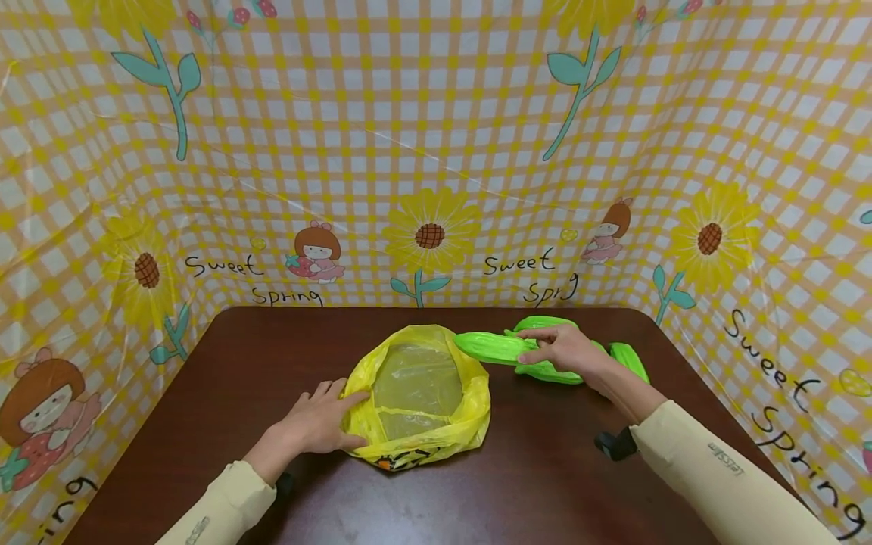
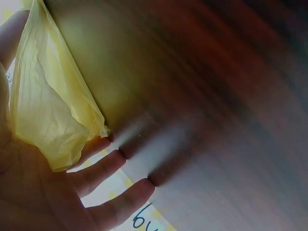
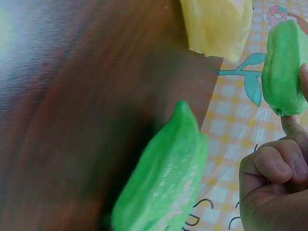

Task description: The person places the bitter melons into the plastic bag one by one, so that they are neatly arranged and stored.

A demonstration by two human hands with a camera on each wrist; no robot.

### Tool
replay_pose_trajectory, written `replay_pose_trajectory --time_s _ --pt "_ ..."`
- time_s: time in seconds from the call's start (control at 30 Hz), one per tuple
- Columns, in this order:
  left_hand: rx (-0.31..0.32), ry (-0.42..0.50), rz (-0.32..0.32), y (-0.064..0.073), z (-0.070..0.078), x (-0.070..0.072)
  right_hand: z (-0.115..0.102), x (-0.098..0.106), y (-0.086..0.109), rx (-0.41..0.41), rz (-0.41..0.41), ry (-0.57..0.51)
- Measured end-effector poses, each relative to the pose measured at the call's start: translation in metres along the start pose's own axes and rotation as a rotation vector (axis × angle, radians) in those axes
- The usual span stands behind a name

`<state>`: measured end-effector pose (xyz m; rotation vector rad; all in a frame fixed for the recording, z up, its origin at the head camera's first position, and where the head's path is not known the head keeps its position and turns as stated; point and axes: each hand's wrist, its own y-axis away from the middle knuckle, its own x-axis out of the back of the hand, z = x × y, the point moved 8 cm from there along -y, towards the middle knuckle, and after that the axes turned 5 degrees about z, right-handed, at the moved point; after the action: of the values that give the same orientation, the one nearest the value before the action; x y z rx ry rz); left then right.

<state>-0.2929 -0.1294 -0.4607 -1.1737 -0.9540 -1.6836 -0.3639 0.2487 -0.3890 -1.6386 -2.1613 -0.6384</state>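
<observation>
A yellow plastic bag (image 1: 477, 412) stands on the table with its rim folded down and its mouth facing up. My left hand (image 1: 320, 420) rests against the bag's left side. In the left wrist view its fingers (image 2: 122, 204) are straight and spread, with the tips on the tabletop and the bag's film beside the thumb. Right of the bag, my right hand (image 1: 562, 348) pinches a bright green ridged bitter melon (image 1: 489, 347) by one end. The melon's other end points left, over the bag's right rim. More green bitter melons (image 1: 550, 372) lie beneath and behind that hand, partly hidden.
Another green melon (image 1: 628, 360) lies farther right on the dark brown table (image 1: 272, 356). A checked cloth (image 1: 436, 136) with sunflowers hangs at the back and sides. Dark wrist-camera parts (image 1: 616, 445) show under the right forearm.
</observation>
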Motion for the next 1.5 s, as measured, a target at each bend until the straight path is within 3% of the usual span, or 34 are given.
replay_pose_trajectory --time_s 0.33,0.9,1.17,1.5 --pt "-0.015 0.000 -0.011 -0.002 0.001 -0.001 -0.021 -0.015 -0.022 0.021 -0.037 -0.020" --pt "-0.001 0.007 -0.034 -0.001 0.001 -0.003 -0.027 -0.035 -0.052 -0.004 -0.062 -0.019" --pt "-0.007 -0.001 0.006 -0.007 -0.008 -0.010 -0.035 -0.048 -0.063 0.006 -0.105 -0.020" --pt "-0.004 -0.001 -0.019 0.000 0.001 0.000 -0.040 -0.061 -0.078 -0.031 -0.132 0.007"
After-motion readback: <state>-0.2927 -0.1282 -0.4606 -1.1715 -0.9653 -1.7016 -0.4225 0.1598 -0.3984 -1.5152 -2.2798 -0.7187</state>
